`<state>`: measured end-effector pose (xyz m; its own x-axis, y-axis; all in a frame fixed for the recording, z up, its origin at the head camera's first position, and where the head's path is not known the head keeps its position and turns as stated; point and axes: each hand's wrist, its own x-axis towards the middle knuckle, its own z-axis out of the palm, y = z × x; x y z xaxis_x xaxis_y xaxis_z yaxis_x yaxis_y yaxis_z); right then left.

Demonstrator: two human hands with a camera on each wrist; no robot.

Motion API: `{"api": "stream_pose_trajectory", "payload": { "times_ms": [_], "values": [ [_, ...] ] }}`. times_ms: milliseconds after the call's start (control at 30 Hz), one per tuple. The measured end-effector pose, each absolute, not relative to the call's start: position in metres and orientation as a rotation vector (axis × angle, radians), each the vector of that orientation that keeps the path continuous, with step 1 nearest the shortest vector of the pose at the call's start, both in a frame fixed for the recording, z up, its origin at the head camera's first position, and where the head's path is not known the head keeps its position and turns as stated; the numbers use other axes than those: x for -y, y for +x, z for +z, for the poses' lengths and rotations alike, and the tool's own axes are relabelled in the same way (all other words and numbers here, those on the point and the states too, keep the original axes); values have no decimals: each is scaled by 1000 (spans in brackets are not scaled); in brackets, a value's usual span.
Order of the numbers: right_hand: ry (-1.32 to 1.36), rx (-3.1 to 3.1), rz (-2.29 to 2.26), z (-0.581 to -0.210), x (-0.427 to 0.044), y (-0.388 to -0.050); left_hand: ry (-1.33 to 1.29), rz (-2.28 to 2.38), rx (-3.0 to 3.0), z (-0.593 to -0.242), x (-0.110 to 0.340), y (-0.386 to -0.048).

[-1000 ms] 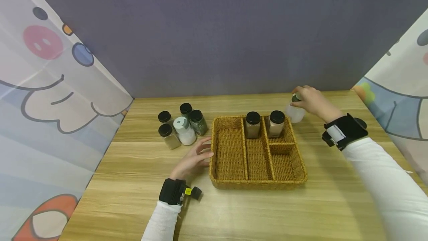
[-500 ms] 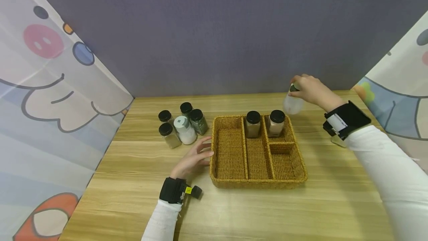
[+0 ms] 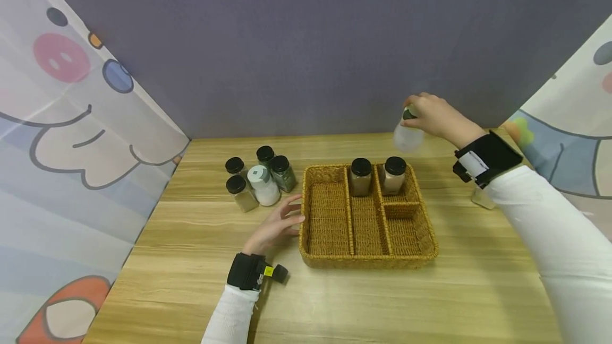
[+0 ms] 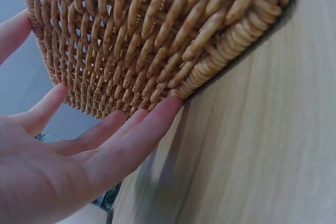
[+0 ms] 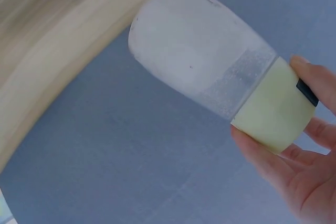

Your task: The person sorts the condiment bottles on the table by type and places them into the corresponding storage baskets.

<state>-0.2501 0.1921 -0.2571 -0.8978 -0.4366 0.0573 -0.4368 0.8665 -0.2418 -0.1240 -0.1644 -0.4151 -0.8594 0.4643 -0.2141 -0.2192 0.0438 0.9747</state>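
Note:
My right hand [image 3: 437, 115] holds a clear jar of white powder [image 3: 408, 138] by its cap, above the table behind the basket's right part. In the right wrist view, fingers and thumb pinch the pale green cap [image 5: 275, 106] of that jar [image 5: 194, 45]. The fingertips of my left hand [image 3: 272, 229] touch the left side of the wicker basket [image 3: 368, 263]; in the left wrist view the hand [image 4: 79, 156] has its fingers extended against the weave [image 4: 126, 40]. Two black-lidded jars stand in the basket's back: one [image 3: 360, 177] in the middle compartment, one [image 3: 394, 175] in the back right compartment.
Left of the basket several jars stand together, among them a white-capped one [image 3: 264, 185] and a dark green one [image 3: 283, 173]. Another jar [image 3: 483, 198] is partly hidden under the right wrist. A grey wall [image 3: 306, 52] rises behind the table [image 3: 334, 307].
My right hand has lifted the powder jar and carried it left and back from beside the basket's right corner. The jar under the right wrist shows more of its body. The left hand stays put.

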Motion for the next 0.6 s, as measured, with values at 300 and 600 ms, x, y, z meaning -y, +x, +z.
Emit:
{"api": "stream_pose_trajectory", "payload": {
  "times_ms": [300,600],
  "values": [
    [773,3005,390,-249,-168,-250,230,1862,-1854,-415,164,-124],
    [866,2991,383,-251,-141,-253,227,1865,-1845,-421,166,-127]
  ]
}}
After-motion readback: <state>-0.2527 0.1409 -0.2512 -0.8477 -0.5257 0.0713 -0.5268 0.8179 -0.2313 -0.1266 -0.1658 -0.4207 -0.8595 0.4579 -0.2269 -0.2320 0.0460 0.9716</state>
